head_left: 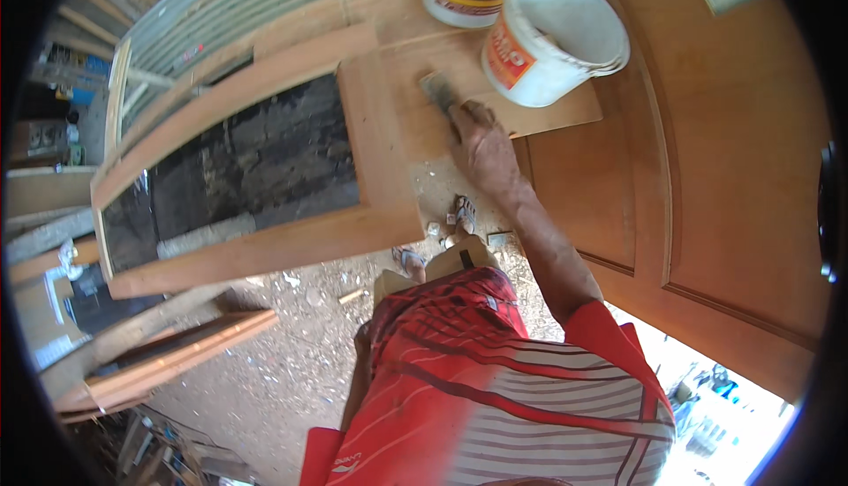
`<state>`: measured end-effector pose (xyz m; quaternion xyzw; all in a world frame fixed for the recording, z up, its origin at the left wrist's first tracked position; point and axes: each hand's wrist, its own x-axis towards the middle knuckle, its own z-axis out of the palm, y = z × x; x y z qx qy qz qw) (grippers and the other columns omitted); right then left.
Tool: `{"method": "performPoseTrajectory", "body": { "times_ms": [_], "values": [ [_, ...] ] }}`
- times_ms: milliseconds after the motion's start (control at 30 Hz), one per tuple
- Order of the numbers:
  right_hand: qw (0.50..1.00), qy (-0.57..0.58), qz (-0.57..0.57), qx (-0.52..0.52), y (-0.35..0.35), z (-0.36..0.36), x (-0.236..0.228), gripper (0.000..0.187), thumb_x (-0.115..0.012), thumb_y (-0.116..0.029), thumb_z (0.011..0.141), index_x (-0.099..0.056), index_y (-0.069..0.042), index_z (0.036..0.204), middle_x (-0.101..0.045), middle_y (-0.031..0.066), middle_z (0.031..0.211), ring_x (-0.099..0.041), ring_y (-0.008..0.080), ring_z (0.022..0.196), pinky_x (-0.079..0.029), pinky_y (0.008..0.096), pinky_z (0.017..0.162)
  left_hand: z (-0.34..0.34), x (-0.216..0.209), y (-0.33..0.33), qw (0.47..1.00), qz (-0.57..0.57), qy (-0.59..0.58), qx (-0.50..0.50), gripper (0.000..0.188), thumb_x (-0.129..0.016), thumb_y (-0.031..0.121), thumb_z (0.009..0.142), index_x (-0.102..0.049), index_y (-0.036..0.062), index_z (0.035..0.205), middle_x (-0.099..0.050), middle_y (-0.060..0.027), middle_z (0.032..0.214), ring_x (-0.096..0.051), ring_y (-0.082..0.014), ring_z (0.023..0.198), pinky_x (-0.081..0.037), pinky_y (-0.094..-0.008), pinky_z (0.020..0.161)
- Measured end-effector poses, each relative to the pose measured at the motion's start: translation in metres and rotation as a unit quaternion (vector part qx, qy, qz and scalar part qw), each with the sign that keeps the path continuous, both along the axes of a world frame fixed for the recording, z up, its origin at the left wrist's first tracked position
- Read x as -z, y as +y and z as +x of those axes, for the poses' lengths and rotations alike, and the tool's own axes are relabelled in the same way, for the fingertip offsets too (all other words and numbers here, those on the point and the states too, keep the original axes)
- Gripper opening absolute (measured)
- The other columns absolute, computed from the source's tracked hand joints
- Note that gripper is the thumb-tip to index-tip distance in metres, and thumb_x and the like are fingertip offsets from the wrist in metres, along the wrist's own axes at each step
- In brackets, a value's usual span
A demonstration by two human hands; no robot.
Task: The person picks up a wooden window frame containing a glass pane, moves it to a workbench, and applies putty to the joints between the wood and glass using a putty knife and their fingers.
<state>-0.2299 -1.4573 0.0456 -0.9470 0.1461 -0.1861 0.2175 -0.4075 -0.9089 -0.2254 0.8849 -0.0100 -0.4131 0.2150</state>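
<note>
Scraper [436,89], by its look, is over the board [565,115], toward its left edge, the right hand's [486,144] fingers curled round it, probably for control; the open bucket [530,80] stands just beside, likely for easy reach. The left hand's [363,341] fingers I can't make out.

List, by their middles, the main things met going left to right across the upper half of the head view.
Wooden frame → flat tool → right hand → open white bucket → panelled wooden door.
</note>
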Motion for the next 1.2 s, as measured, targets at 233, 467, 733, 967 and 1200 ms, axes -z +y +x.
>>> {"method": "performPoseTrajectory", "body": {
  "times_ms": [233, 467, 733, 967, 1200],
  "values": [
    [0.983, -0.152, 0.085, -0.05, -0.086, -0.027, -0.167, 0.019, -0.072, -0.013, 0.095, -0.072, -0.005, 0.112, -0.073, 0.013, 0.107, -0.072, 0.0344, 0.093, -0.06, 0.0443, 0.082, 0.008, -0.015, -0.066, 0.999, 0.022, 0.025, 0.012, 0.042, -0.053, 0.043, 0.102, -0.07, 0.0089, 0.121, -0.073, -0.0199, 0.118, -0.068, -0.0372, 0.117, -0.054, -0.0456, 0.097],
    [0.964, 0.126, -0.13, -0.197, -0.237, 0.068, -0.157, 0.018, -0.068, -0.008, 0.093, -0.073, -0.001, 0.109, -0.073, 0.0157, 0.11, -0.071, 0.0345, 0.086, -0.057, 0.047, 0.081, 0.02, -0.025, -0.109, 0.998, 0.022, 0.023, 0.047, 0.043, -0.052, 0.044, 0.102, -0.07, 0.0095, 0.12, -0.073, -0.0203, 0.117, -0.068, -0.0384, 0.118, -0.053, -0.0465, 0.096],
    [0.88, 0.365, 0.003, -0.304, -0.233, 0.096, -0.101, 0.03, -0.064, -0.009, 0.091, -0.074, -0.009, 0.118, -0.071, 0.0162, 0.127, -0.068, 0.0333, 0.116, -0.053, 0.0435, 0.102, 0.009, -0.034, -0.157, 0.982, 0.046, -0.08, 0.162, 0.023, -0.056, 0.019, 0.098, -0.07, 0.0071, 0.111, -0.074, -0.0174, 0.107, -0.071, -0.0377, 0.103, -0.057, -0.0489, 0.092],
    [0.876, 0.286, -0.045, -0.385, -0.243, 0.108, -0.099, 0.025, -0.066, -0.008, 0.089, -0.074, 0.0, 0.111, -0.072, 0.0218, 0.118, -0.068, 0.0361, 0.112, -0.052, 0.0431, 0.098, 0.021, -0.027, -0.175, 0.979, -0.078, 0.029, -0.185, 0.049, -0.056, 0.039, 0.104, -0.07, 0.0021, 0.132, -0.072, -0.0198, 0.13, -0.067, -0.0276, 0.122, -0.05, -0.0383, 0.108],
    [0.972, 0.167, -0.086, -0.142, -0.259, 0.064, -0.183, 0.033, -0.06, -0.02, 0.105, -0.065, -0.002, 0.132, -0.07, 0.0164, 0.117, -0.069, 0.0269, 0.099, -0.052, 0.0375, 0.091, 0.087, -0.086, -0.16, 0.993, -0.073, 0.055, -0.073, 0.041, -0.056, 0.037, 0.104, -0.072, 0.0024, 0.119, -0.075, -0.0192, 0.115, -0.071, -0.0343, 0.108, -0.055, -0.0421, 0.094]
  ]
}}
